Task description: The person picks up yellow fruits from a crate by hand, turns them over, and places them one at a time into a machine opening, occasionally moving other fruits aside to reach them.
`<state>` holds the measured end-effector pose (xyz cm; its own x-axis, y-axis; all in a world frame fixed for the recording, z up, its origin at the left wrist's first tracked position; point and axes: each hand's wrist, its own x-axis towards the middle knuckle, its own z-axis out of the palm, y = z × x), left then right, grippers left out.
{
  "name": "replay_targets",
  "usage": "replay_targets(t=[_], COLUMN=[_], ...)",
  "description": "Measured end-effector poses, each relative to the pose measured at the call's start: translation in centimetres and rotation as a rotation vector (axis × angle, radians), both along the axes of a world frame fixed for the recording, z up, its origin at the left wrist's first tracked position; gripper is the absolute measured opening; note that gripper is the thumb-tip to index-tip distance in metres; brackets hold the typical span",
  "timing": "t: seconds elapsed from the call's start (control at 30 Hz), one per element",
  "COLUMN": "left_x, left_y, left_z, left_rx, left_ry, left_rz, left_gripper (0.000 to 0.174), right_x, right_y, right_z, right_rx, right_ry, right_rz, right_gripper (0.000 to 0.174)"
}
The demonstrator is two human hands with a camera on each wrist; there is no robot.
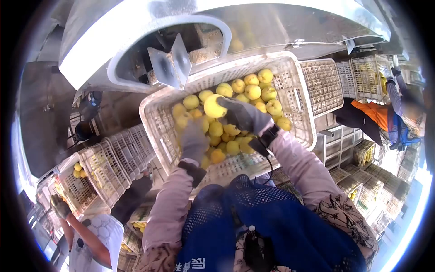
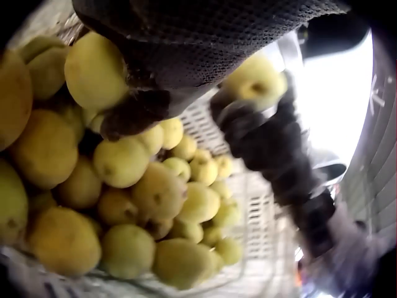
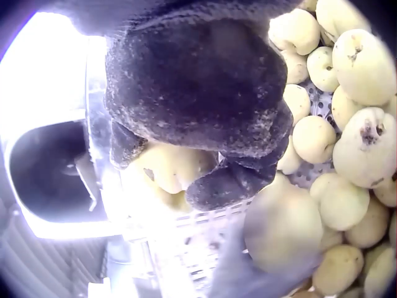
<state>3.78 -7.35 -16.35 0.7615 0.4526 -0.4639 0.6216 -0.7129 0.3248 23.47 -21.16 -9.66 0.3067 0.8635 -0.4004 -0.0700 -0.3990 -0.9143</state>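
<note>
My right hand [image 1: 240,114], in a dark glove, holds a yellow peach [image 1: 215,106] above the fruit in a white plastic crate [image 1: 297,97]. In the right wrist view its curled fingers [image 3: 232,183] wrap round that peach [image 3: 177,167]. My left hand [image 1: 194,140], also gloved and blurred in the head view, is low among the peaches at the crate's left part. The left wrist view has its fingers [image 2: 118,121] bent against a peach [image 2: 96,71], gripping it from the side. Many more yellow peaches [image 1: 233,147] lie below, some with brown marks [image 3: 372,130].
Beyond the crate stands a metal machine with a rounded opening [image 1: 167,56] and a bent metal plate [image 1: 170,63]. Other crates [image 1: 321,86] flank it on the right, with stacked crates [image 1: 106,167] at left. People work at both sides, one gloved hand [image 1: 60,206] at lower left.
</note>
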Motion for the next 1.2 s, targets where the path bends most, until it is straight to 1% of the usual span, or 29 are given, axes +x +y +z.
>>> replay_targets(t=[0.03,0.07,0.13,0.17,0.23,0.27,0.3,0.33,0.37,0.4,0.47,0.5,0.53,0.6,0.63,0.67,0.7,0.73,0.77,0.8,0.87,0.9,0.93,1.0,1.03,1.1,1.13,1.17,1.2], left_x=[-1.7,-0.6,2.0,2.2,2.8,3.2,3.1,2.9,2.7,2.4,1.3,1.3,0.4,-1.8,-2.2,-2.5,-2.8,-3.4,-3.9,-4.0,-3.8,-3.7,-3.7,-3.8,-3.6,-3.3,-3.1,-2.9,-2.6], left_y=[-1.4,-1.5,-2.2,-2.1,-1.7,-1.4,-0.8,0.5,1.8,3.0,4.6,4.3,4.8,5.4,5.2,4.8,4.8,5.2,5.8,6.2,6.2,6.4,6.8,7.7,8.2,9.3,9.5,9.8,10.0], left_z=[-4.7,-4.2,-1.8,-1.1,-0.7,-0.3,-0.7,-1.2,-1.7,-1.4,-0.1,3.5,6.9,12.7,14.8,16.6,17.4,17.6,17.6,17.7,18.3,18.5,18.4,18.4,18.8,19.6,19.3,18.8,18.5], left_rx=[0.342,0.34,0.135,0.104,0.071,0.035,0.045,-0.06,-0.163,-0.15,-0.926,-1.22,-1.215,-1.635,-1.633,-1.635,-1.634,-1.628,-1.602,-1.58,-1.61,-1.634,-1.636,-1.561,-1.562,-1.689,-1.691,-1.622,-1.554], left_ry=[-0.352,-0.368,0.048,0.03,0.049,0.074,0.061,-0.008,-0.079,-0.095,-0.405,-0.471,-0.478,-0.574,-0.577,-0.641,-0.71,-0.721,-0.71,-0.694,-0.731,-0.77,-0.777,-0.813,-0.82,-0.758,-0.76,-0.785,-0.81], left_rz=[-0.202,-0.204,-0.155,-0.137,-0.099,-0.071,-0.075,-0.076,-0.075,-0.075,0.325,0.64,0.637,0.75,0.763,0.828,0.889,0.9,0.829,0.754,0.802,0.85,0.847,0.744,0.74,0.78,0.777,0.803,0.828], left_gripper=[0.042,0.042,0.036,0.033,0.037,0.041,0.041,0.042,0.044,0.044,0.047,0.046,0.046,0.042,0.042,0.041,0.04,0.04,0.039,0.038,0.037,0.037,0.037,0.037,0.037,0.036,0.036,0.045,0.058], right_x=[0.0,-0.8,-1.4,-1.6,-1.6,-1.4,-1.4,-1.2,-0.3,-0.1,-0.1,-0.1,-0.3,-0.9,-1.5,-2.0,-2.5,-2.9,-2.5,-2.5,-2.6,-2.3,-2.1,-2.3,-2.3,-2.3,-2.3,-2.7,-3.5], right_y=[0.1,-0.6,-2.0,-2.2,-1.4,-1.1,-0.6,-0.3,-0.5,-0.3,0.4,0.8,1.1,1.8,3.1,3.5,4.0,4.6,4.4,4.6,5.0,5.5,5.6,5.9,6.6,7.3,7.6,8.0,8.6], right_z=[3.3,1.4,4.3,5.3,7.4,8.7,10.7,11.9,11.3,11.8,13.0,13.7,14.4,15.8,17.5,16.4,14.5,13.8,13.8,14.6,16.4,15.9,15.7,16.1,16.2,17.8,18.4,18.2,17.7], right_rx=[-0.193,-0.116,-0.022,-0.028,0.09,0.104,0.139,0.176,0.221,0.234,0.236,0.235,0.231,0.208,-0.138,-0.139,0.054,0.25,0.181,0.181,0.075,0.172,0.173,0.174,0.218,0.164,0.11,0.11,0.122], right_ry=[0.634,0.757,0.488,0.482,0.766,0.755,0.659,0.561,0.523,0.51,0.454,0.429,0.406,0.371,0.092,0.097,-0.11,-0.316,-0.213,-0.215,-0.309,-0.26,-0.267,-0.136,-0.236,-0.215,-0.189,-0.193,-0.451], right_rz=[-0.283,-0.388,-0.351,-0.349,-0.471,-0.466,-0.454,-0.44,-0.331,-0.323,-0.3,-0.289,-0.281,-0.261,-0.15,-0.137,-0.113,-0.089,-0.041,-0.038,0.046,0.069,0.072,-0.019,-0.006,0.024,0.052,0.051,-0.079], right_gripper=[0.045,0.047,0.048,0.048,0.046,0.046,0.046,0.045,0.046,0.046,0.053,0.057,0.061,0.072,0.081,0.081,0.082,0.082,0.083,0.083,0.086,0.09,0.09,0.091,0.093,0.091,0.09,0.09,0.09])
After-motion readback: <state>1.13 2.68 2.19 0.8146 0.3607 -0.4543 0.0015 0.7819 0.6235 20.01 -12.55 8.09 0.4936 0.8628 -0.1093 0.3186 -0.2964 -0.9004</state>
